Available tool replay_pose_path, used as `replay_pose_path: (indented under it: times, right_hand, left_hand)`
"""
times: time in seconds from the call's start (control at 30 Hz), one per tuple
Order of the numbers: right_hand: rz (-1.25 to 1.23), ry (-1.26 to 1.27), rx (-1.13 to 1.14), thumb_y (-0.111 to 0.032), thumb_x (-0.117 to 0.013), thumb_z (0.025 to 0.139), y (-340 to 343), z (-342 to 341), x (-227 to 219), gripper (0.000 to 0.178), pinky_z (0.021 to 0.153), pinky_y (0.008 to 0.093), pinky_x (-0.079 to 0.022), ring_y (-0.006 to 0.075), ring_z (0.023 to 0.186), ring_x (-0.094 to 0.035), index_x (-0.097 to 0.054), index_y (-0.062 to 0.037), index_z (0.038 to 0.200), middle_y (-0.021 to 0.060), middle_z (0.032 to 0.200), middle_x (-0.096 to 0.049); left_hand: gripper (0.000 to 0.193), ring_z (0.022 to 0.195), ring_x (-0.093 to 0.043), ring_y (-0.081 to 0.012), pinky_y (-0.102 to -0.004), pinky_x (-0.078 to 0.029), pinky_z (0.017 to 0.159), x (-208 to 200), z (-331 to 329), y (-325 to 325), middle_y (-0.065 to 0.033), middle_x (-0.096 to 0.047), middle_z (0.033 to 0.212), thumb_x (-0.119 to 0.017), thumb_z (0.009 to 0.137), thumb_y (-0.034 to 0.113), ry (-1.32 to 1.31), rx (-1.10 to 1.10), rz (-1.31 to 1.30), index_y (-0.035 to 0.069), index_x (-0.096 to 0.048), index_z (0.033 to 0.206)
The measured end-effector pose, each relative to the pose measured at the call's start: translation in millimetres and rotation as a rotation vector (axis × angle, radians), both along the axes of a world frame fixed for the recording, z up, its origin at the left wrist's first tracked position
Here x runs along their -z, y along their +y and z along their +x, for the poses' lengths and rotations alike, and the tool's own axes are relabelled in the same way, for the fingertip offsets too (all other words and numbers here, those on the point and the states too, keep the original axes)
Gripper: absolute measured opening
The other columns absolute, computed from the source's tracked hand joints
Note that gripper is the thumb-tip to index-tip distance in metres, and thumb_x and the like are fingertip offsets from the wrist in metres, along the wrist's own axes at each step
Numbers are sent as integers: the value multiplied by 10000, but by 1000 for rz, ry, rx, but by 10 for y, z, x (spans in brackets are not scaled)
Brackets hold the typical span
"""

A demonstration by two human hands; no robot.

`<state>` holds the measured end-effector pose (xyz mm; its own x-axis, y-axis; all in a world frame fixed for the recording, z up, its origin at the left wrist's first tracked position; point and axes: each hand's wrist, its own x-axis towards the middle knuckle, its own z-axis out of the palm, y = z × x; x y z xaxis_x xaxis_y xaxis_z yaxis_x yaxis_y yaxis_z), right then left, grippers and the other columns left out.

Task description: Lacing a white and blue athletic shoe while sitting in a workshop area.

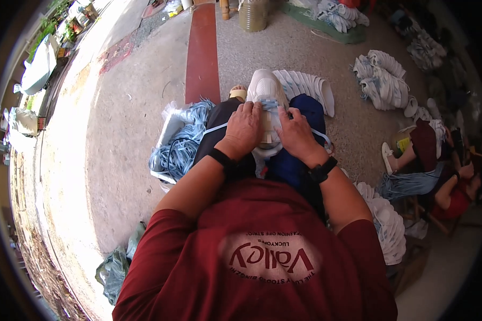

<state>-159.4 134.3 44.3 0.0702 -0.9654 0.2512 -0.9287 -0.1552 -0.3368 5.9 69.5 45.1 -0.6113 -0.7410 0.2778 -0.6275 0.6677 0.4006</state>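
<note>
White shoe point(263, 84): 1 shoe sits between the knees, toe pointing away from the body, opening toward the shirt; what supports it underneath is hidden. If the knees part or either hand pushes unevenly, it could roll sideways or drop.
Blue lacing point(269, 104): short pale-blue bars cross the upper, bunched near the toe end; the tongue below shows mostly bare. Uneven pull from the 2 sides could leave the bars slack or skewed, and a strip fed in with a twist would likely lie badly.
Left hand point(243, 126): fingers bent and close together, tips against the shoe's left edge beside the lacing; whether they pinch the lace I cannot tell.
Right hand point(295, 132): curled more loosely, fingertips at the right edge; its pinch is also hidden.
Loose strands: 1 pale-blue strand point(215, 129) runs out left of the left hand, another point(319, 134) right of the right. Either could snag on a knee or on a wristband point(323, 170) if drawn through quickly.
Lace bundle point(186, 144): a tangled heap in a white box point(162, 140) just beside the left knee; the left strand comes near it, so a tail could catch there.
Shoe row point(306, 88): white shoes nested together beyond the right knee; a shifting leg could knock them over.
</note>
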Motion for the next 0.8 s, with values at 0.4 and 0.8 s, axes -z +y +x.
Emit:
replay_pose_path:
  times: [0.4, 0.8]
  right_hand:
    - [46, 10, 30, -112, -488, 786, -352, -122, 72, 382, 708, 456, -500, 412, 820, -580, -481, 51, 1131, 292, 941, -536]
    - [-32, -74, 99, -125, -587, 730, -355, -92, -235, 134, 644, 457, -483, 378, 708, -593, -555, -25, 812, 212, 705, -584]
  left_hand:
    - [293, 979, -562, -369, -402, -455, 854, 39, -94, -469, -194, -552, 1122, -532, 715, 58, 161, -7, 90, 21, -587, 1000]
    - [80, 697, -604, -290, -347, -491, 618, -185, -140, -773, -100, -601, 755, -617, 731, 139, 143, 107, 29, 69, -639, 763]
